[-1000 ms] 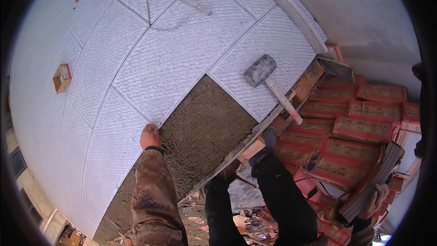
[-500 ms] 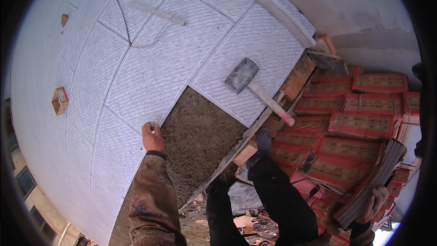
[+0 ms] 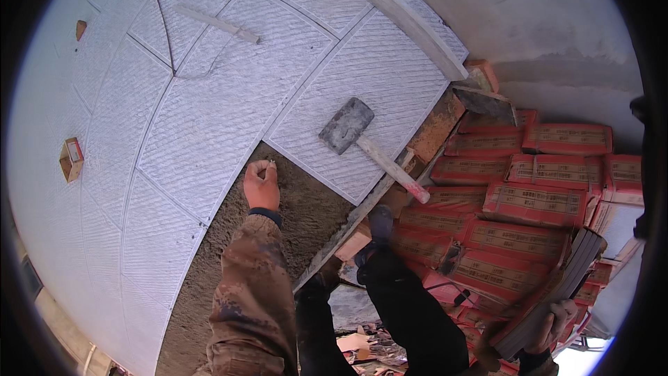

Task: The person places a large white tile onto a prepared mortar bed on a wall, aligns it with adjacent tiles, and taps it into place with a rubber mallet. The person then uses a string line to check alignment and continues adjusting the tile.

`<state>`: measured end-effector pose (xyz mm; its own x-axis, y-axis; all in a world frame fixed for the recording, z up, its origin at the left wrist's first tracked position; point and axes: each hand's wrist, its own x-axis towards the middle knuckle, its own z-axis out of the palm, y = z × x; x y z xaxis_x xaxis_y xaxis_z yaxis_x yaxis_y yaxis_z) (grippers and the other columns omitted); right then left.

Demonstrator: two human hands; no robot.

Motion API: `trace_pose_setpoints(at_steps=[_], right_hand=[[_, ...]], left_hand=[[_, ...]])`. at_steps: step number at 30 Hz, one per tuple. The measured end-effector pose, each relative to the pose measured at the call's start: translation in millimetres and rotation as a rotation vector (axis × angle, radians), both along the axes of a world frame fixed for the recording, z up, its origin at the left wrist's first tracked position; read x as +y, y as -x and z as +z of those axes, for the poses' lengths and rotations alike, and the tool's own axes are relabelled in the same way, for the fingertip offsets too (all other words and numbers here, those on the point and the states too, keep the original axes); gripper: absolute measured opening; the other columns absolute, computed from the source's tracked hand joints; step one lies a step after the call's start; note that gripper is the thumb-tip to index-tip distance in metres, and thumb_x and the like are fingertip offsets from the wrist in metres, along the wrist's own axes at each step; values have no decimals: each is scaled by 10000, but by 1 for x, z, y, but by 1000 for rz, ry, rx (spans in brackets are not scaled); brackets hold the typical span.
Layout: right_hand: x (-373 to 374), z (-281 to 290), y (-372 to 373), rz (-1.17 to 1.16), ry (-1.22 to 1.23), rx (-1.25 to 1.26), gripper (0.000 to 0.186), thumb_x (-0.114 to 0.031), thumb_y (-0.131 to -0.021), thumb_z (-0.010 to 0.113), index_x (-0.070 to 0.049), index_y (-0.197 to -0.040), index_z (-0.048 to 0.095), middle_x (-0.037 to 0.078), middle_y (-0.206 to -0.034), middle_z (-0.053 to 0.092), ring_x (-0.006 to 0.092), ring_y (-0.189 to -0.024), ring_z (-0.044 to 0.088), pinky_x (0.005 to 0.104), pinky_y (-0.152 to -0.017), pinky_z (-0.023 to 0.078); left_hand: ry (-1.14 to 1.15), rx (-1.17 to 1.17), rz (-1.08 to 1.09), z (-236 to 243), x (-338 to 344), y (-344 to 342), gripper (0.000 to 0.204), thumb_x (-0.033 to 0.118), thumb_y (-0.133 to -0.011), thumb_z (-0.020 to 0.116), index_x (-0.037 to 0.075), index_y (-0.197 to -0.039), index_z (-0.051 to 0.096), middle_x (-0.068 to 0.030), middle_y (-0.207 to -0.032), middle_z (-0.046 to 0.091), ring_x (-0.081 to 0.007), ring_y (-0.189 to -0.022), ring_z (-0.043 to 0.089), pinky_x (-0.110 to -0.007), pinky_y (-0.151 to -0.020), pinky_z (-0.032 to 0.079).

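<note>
My left hand (image 3: 261,182) is over the bed of wet mortar (image 3: 306,212) near the corner of the textured white tiles (image 3: 195,139), fingertips pinched on a tiny pale piece, too small to name. My right hand (image 3: 557,324), at lower right, grips a stack of dark-edged slabs (image 3: 550,285). A rubber mallet (image 3: 346,125) with a pale handle lies on the tile right of the mortar.
Red boxes (image 3: 522,198) are piled below the edge at right, beside a grey wall (image 3: 543,28). My legs (image 3: 410,313) stand among bricks (image 3: 353,242) and debris. A pale straightedge (image 3: 216,22), bent wire (image 3: 160,0) and small carton (image 3: 72,159) lie on the tiles.
My left hand has moved up and right along the tile edge to the mortar's upper corner. The view has shifted slightly. My right hand still holds the slabs.
</note>
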<state>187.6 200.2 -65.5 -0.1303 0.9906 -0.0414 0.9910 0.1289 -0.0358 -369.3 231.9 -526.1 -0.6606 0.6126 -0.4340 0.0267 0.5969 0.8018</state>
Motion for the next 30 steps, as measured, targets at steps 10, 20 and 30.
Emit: trace_pose_setpoints(at_steps=[10, 20, 30], right_hand=[[147, 21, 157, 513, 420, 71, 223, -122, -792, 695, -16, -978, 635, 142, -903, 582, 292, -813, 562, 402, -726, 457], [122, -328, 320, 1554, 583, 0, 114, -198, -746, 610, -123, -829, 634, 5, -844, 523, 179, -915, 547, 303, -791, 448], [110, -498, 321, 1844, -339, -329, 157, -150, -797, 639, -173, -641, 642, 0, -824, 576, 225, -1072, 528, 350, -991, 385]], left_hand=[[-78, -447, 186, 2, 1, -22, 206, 246, -936, 696, 56, -983, 633, -9, -911, 655, -103, -816, 623, -298, -698, 537], [2, -230, 9, 35, -43, 38, 190, 207, -923, 694, 35, -954, 619, 0, -802, 647, -67, -679, 583, -245, -565, 460], [43, -183, -53, 36, -36, 54, 177, 166, -907, 692, -2, -943, 650, -38, -824, 671, -92, -729, 582, -272, -670, 481]])
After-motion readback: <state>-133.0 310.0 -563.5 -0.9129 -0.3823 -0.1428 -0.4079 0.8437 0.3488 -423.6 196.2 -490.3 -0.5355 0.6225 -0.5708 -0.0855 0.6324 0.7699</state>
